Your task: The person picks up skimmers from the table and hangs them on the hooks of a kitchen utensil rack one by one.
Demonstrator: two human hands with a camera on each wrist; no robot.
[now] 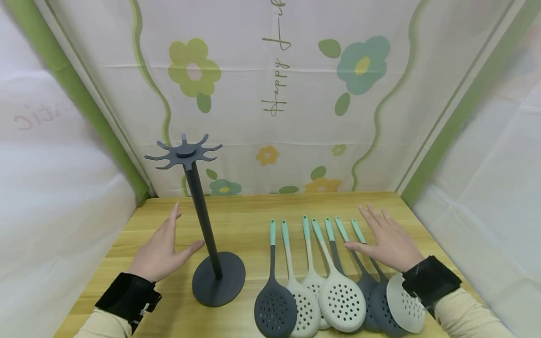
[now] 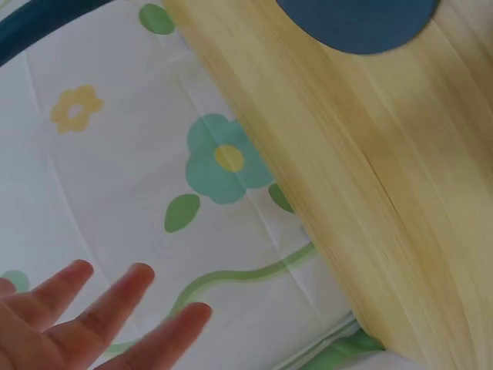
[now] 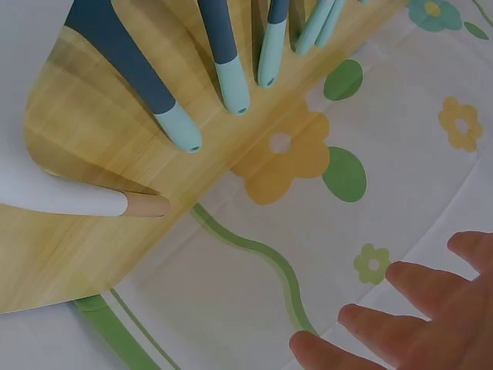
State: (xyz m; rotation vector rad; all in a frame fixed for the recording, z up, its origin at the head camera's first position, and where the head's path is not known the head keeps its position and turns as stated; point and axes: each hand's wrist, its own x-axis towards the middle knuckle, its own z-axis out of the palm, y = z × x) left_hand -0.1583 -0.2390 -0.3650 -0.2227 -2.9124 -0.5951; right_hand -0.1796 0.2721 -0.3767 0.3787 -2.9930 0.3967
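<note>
My left hand [image 1: 162, 251] hovers flat and empty beside the stand [image 1: 203, 220], left of centre. My right hand [image 1: 386, 239], fingers spread, holds nothing above the skimmers [image 1: 334, 277] at lower right. A careless nudge could topple the stand or scatter overlapping skimmers.

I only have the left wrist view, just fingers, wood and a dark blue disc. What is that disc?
Observer: It is the round base of an upright utensil stand; its hooks at the top are bare.
Operator: Is my left hand on it?
Observer: No, the left hand is open beside the pole, the thumb close to it.
Operator: And the right hand?
Observer: The right hand lies open, fingers spread, over the handles of a row of slotted spoons on the table.
</note>
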